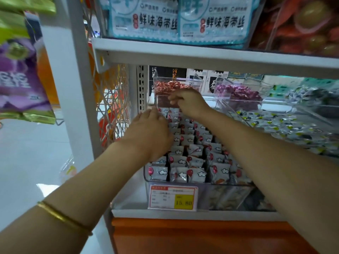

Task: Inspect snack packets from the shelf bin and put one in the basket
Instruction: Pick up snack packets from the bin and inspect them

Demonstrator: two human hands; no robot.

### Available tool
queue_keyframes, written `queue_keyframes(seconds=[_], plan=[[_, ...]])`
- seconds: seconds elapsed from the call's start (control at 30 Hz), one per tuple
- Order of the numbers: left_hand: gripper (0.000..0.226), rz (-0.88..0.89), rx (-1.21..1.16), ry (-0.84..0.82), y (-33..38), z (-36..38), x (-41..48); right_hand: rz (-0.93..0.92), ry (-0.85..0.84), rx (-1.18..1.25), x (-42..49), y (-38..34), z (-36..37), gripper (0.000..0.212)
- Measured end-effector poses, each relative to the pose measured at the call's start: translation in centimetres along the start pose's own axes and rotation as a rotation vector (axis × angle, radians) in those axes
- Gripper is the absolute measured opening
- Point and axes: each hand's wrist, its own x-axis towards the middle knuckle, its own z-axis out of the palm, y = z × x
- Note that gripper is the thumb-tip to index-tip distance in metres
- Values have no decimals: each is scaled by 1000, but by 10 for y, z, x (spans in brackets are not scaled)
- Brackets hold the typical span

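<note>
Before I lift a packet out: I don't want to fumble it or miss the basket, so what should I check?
1. Reach: left hand at the snack packets: ok.
2. Right hand at the back rows: ok.
3. A packet gripped: cannot tell, fingertips hidden.
4. Clear bin well stocked: ok.
5. Basket in view: not ok.

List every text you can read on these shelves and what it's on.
"鲜味海带丝": each of the two blue-and-white packets, top shelf.
"15.80": price tag, yellow field.
Too blurred to read: the tag's small print, the purple bag, the boxes at the back.
</note>
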Motion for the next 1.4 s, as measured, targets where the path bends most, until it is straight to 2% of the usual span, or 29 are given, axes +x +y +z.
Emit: queue_keyframes(seconds=[0.17,0.3,0.43,0.6,0.7,0.83,0.93,1.07,1.27,1.4], plan=[[51,25,-250,101,1,7,-24,49,24,186,-75,-8,-20,28],[54,29,-326,156,1,16,-49,7,34,216,-127,-17,-28,23],[57,-11,-368,185,9,23,-70,-71,10,93,-148,-28,-30,15],[58,-19,-370,224,13,31,-76,-124,-146,-146,-153,-34,-23,13],[58,-26,-360,247,13,34,-76,-133,-152,-306,-156,-34,-16,16],[57,-8,-366,268,15,37,-75,-153,-148,-338,-156,-36,-13,7],[58,3,-388,279,14,38,-75,-153,-121,-277,-156,-35,-12,7],[64,7,-422,289,14,41,-74,-104,-30,-38,-155,-34,-13,8],[72,-1,-479,324,14,43,-73,-94,114,188,-158,-37,-22,7],[73,-15,-516,335,15,39,-75,-23,191,425,-163,-36,-38,16]])
